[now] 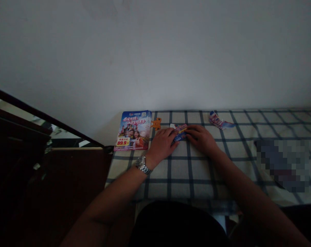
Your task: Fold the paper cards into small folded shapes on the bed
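Note:
A small folded flyer (180, 133), printed in blue, pink and yellow, lies on the checked cloth between my two hands. My left hand (162, 144), with a metal watch at the wrist, presses over its left part with the fingers together. At its right edge, my right hand (201, 137) grips the paper with bent fingers, the tips partly hidden. Left of my hands rests a neat stack of colourful flyers (132, 130), marked 89.9. An orange bear-shaped piece (156, 123) sits between the stack and my left hand.
A crumpled strip of printed paper (218, 121) lies at the back right. Further right is a pixelated dark object (281, 168). The checked cloth (178, 187) covers a surface against a pale wall (155, 61). A dark rail (49, 118) slopes down at left.

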Motion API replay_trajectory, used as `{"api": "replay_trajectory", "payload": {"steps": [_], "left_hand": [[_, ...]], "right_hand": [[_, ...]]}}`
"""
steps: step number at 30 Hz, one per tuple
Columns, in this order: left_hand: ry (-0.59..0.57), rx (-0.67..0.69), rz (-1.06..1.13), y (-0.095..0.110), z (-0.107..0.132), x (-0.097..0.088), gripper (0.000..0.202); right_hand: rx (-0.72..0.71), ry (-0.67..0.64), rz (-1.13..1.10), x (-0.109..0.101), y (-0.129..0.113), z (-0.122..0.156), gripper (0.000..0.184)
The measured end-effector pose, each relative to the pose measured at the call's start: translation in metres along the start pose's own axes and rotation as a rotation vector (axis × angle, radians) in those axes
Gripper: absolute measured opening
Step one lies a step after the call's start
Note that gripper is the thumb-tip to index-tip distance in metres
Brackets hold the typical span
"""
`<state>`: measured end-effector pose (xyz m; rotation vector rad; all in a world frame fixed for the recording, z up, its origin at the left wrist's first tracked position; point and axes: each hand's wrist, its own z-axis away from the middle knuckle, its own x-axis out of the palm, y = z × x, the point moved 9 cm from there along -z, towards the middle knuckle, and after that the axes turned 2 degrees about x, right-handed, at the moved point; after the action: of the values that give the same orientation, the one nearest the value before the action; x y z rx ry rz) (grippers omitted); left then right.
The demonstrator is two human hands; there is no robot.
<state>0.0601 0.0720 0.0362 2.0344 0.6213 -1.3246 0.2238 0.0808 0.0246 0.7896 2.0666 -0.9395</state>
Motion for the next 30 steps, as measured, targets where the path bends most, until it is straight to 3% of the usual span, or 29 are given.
{"api": "replay_trajectory", "payload": {"steps": [17,30], "left_hand": [[0.047,0.006,0.035,-0.0031,-0.0022,-0.0006,0.035],[0.021,0.026,0.049,-0.005,-0.001,0.0016,0.046]], "right_hand": [[-0.032,-0.019,-0.011,-0.0001,0.0019,0.0018,0.029],[-0.054,-0.021,0.001,0.0001,0.0043,0.0028,0.023]]}}
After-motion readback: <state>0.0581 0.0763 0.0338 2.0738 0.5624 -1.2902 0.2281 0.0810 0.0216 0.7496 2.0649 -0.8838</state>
